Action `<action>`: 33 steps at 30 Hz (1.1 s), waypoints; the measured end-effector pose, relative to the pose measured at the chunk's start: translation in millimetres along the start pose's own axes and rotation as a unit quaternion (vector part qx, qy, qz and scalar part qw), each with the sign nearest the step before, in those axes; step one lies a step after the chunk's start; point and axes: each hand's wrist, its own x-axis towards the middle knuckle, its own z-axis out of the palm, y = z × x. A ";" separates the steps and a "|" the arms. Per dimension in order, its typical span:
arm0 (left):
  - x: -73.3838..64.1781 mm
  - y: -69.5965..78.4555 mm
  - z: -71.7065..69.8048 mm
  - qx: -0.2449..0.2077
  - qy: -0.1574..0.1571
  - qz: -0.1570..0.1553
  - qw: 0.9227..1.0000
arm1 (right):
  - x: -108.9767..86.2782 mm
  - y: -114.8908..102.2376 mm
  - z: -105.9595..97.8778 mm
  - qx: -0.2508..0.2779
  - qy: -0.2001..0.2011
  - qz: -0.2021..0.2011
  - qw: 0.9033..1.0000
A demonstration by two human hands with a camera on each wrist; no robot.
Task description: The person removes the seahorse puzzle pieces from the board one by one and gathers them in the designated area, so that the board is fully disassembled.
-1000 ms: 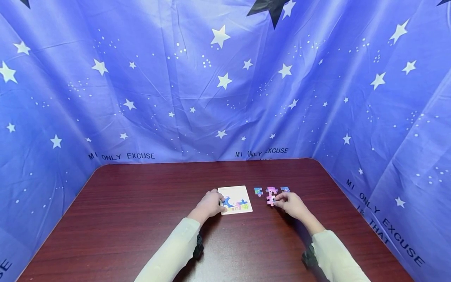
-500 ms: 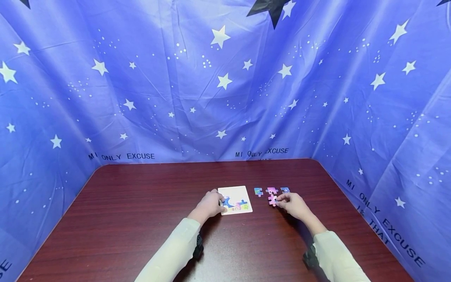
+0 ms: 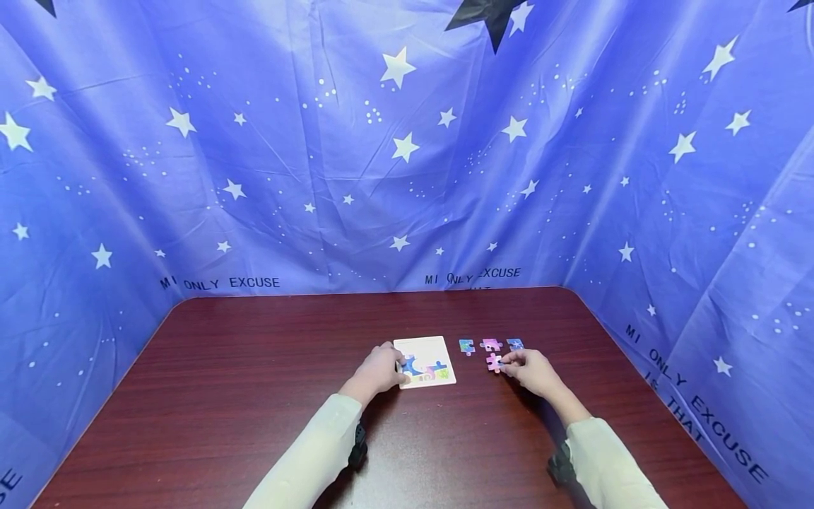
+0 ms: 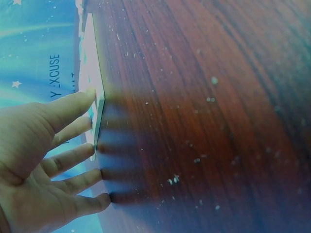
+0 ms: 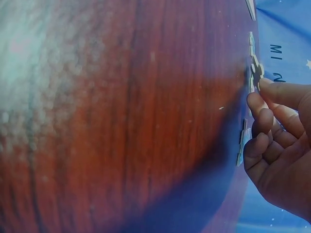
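Observation:
A white square puzzle board (image 3: pixel 421 345) lies on the table, with a few blue, pink and yellow-green pieces set along its near side. My left hand (image 3: pixel 376 369) rests at its left edge. In the left wrist view the thumb overlaps the board (image 4: pixel 91 53), and the other fingers extend, spread, toward its side. To the right, my right hand (image 3: pixel 533 370) pinches a pink jigsaw piece (image 3: pixel 493 363) between thumb and fingertips. The right wrist view shows that piece (image 5: pixel 256 66) tilted at the fingertips, its picture side hidden.
Behind the held piece lie three loose jigsaw pieces: a blue-green one (image 3: pixel 467 346), a pink one (image 3: pixel 490 344) and a blue one (image 3: pixel 515 343). The dark red wooden table (image 3: pixel 254 396) meets a blue star-printed curtain (image 3: pixel 356 155) at its back and sides.
My right hand has shifted slightly to the right with the pink jigsaw piece, turning it a little and uncovering more of the blue piece behind. The left hand and board have stayed put.

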 end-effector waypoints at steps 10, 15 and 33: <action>0.8 -1.1 1.3 0.001 -0.002 -0.001 1.000 | -0.7 -1.5 0.4 0.005 -0.009 0.005 1.000; 1.0 -0.5 0.8 0.006 0.001 0.002 1.000 | -0.2 -0.3 1.0 0.005 -0.008 0.009 1.000; 0.4 0.4 -0.9 0.001 -0.002 0.001 1.000 | 2.4 2.1 2.3 -0.004 0.004 0.007 1.000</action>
